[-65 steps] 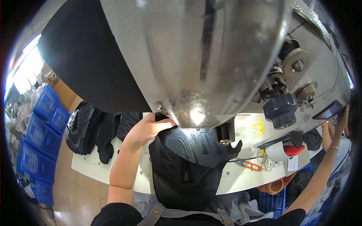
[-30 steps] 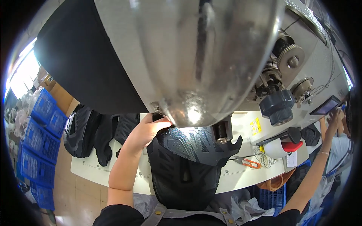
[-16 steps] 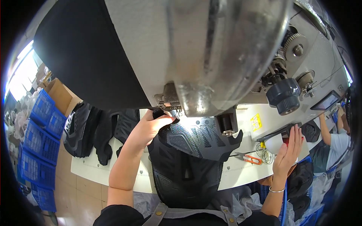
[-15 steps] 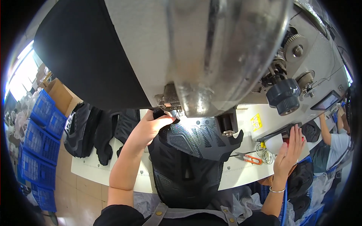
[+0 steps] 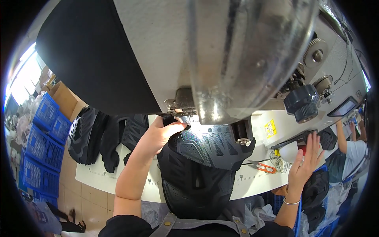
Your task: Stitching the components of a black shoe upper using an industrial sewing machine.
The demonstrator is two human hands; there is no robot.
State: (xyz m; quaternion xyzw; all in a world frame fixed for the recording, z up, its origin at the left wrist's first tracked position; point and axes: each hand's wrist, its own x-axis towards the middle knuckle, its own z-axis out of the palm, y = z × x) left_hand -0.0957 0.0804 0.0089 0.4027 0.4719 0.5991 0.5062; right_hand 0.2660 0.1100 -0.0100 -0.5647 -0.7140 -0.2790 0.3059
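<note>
A black shoe upper with patterned cut-outs lies under the lit needle area of a large sewing machine. My left hand pinches the upper's left edge between thumb and fingers, close to the presser foot; the fingertips are partly hidden. Another dark upper hangs below it, over the table's front edge. Out to the right, my right hand is open with fingers stretched out. It is nearest to a white part with a red piece beside the machine, and whether it touches this I cannot tell.
Orange-handled thread snips and a coil of wire lie on the white table. More black uppers are stacked at left. Blue crates stand farther left. A person works at far right; another's legs show lower left.
A person's legs have come into view at the lower left. The machine head sits slightly farther right in the picture. My left hand keeps its pinch; my right hand stays open.
</note>
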